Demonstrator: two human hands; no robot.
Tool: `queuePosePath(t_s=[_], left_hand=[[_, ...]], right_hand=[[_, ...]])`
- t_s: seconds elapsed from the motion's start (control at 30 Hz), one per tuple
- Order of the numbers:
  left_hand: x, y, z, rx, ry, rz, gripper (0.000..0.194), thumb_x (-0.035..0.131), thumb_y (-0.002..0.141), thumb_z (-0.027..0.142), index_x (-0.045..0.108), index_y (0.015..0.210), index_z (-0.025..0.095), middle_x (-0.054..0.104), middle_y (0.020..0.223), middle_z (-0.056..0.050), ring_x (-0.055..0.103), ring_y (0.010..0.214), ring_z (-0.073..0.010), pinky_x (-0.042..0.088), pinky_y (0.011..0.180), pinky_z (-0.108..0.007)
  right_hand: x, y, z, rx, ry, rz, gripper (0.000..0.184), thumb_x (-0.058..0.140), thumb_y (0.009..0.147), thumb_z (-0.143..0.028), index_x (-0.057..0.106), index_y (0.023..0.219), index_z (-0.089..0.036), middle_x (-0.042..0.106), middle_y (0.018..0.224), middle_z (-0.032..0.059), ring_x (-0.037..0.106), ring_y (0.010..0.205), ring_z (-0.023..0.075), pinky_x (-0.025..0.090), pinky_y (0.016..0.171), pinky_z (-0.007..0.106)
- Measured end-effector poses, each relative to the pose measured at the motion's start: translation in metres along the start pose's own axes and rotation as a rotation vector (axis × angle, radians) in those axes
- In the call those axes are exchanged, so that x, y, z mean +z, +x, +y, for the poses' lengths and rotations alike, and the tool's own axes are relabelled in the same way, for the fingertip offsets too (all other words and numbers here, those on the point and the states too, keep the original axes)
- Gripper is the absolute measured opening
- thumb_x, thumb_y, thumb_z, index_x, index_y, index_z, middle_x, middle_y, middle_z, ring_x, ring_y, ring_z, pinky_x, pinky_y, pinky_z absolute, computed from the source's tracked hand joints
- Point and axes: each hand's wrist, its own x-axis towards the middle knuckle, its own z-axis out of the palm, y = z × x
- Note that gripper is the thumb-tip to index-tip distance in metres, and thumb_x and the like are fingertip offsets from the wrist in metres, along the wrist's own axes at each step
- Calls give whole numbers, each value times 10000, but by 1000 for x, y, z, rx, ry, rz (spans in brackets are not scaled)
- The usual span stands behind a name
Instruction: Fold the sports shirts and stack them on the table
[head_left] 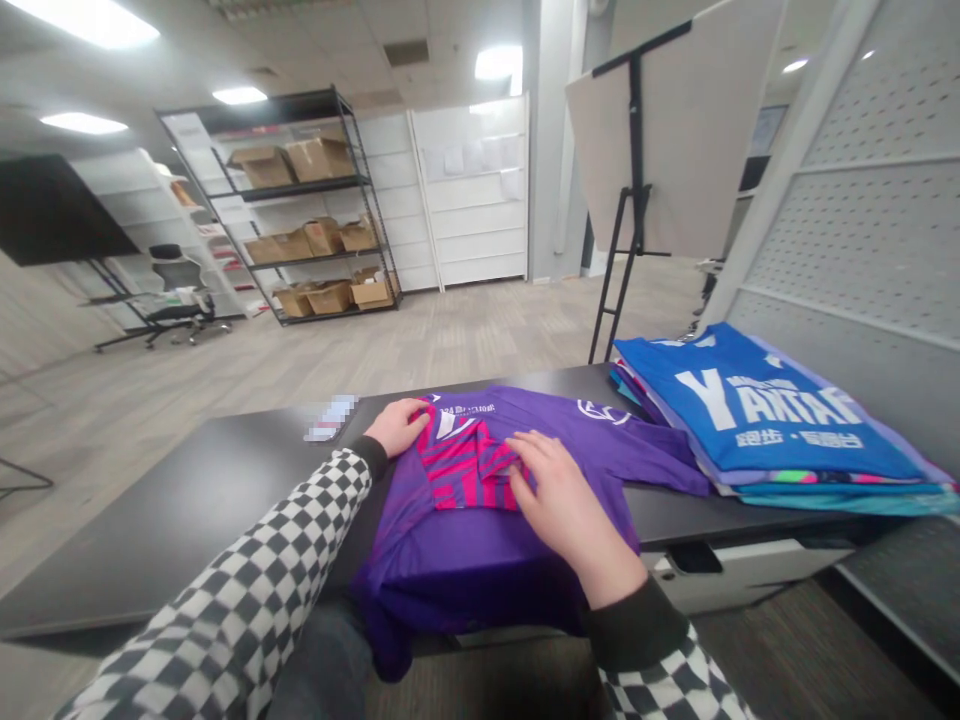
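A purple sports jersey (480,565) with a pink striped panel (465,465) lies bunched on the black table, one sleeve stretching right and its hem hanging over the near edge. My left hand (397,425) grips the jersey's upper edge near the white lettering. My right hand (559,505) presses on the folded fabric, fingers over the pink stripes. Checkered sleeves cover both forearms. To the right sits a stack of folded jerseys (757,420), a blue one with white lettering on top.
The black table (187,510) holds a blurred flat object (330,418) behind my left hand. A perforated white panel (870,240) stands right, near an easel board (660,140). Metal shelving with cardboard boxes (300,210) and an office chair (180,295) stand far back.
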Motion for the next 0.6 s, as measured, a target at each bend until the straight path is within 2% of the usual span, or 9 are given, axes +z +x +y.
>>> queuePosePath(t_s=[0.07, 0.13, 0.23, 0.3, 0.37, 0.5, 0.6], left_hand=[[5, 10, -10, 23, 44, -18, 367, 675, 921, 407, 847, 1185, 217, 797, 1372, -130, 694, 1344, -323, 468, 1271, -480], [11, 18, -17, 28, 82, -24, 392, 606, 953, 396, 837, 1213, 215, 795, 1363, -128, 688, 1341, -309, 468, 1267, -475], [14, 29, -29, 44, 111, -44, 388, 515, 972, 343, 849, 1139, 234, 798, 1330, -112, 688, 1325, -295, 474, 1255, -462], [11, 34, -37, 73, 136, -63, 355, 525, 950, 324, 854, 1063, 253, 777, 1382, -96, 647, 1386, -305, 429, 1286, -482], [7, 39, -43, 123, 185, -92, 318, 554, 919, 306, 848, 1032, 258, 750, 1434, -92, 607, 1435, -322, 391, 1301, -505], [4, 48, -48, 226, 218, -177, 253, 586, 893, 296, 790, 1035, 250, 790, 1261, -87, 670, 1280, -308, 454, 1211, -476], [7, 52, -48, 242, 194, -161, 201, 604, 921, 354, 750, 1003, 243, 784, 1148, -91, 684, 1161, -303, 487, 1148, -460]], right_hand=[[8, 3, -10, -21, 10, -106, 492, 563, 1070, -240, 667, 1551, -243, 654, 1628, 124, 572, 1531, 309, 357, 1324, 557], [14, 6, -10, 44, -49, -157, 459, 596, 1073, -268, 688, 1522, -257, 714, 1540, 129, 632, 1441, 326, 394, 1268, 562], [18, 9, 1, 166, -168, -134, 263, 613, 1076, -290, 811, 1247, -267, 809, 1254, 108, 712, 1211, 318, 450, 1122, 506], [18, 11, 11, 240, -206, -98, 205, 615, 1069, -274, 819, 1050, -269, 816, 1120, 81, 718, 1122, 301, 446, 1040, 455], [16, 13, 17, 301, -206, -70, 200, 610, 1065, -255, 787, 973, -260, 820, 1065, 65, 723, 1081, 286, 432, 986, 419], [11, 20, 24, 435, -265, -70, 212, 538, 1097, -237, 749, 1073, -230, 827, 1033, 87, 747, 1053, 301, 419, 936, 412], [4, 28, 29, 580, -372, -54, 253, 490, 1115, -225, 730, 1191, -201, 830, 1071, 131, 759, 1087, 334, 426, 949, 436]])
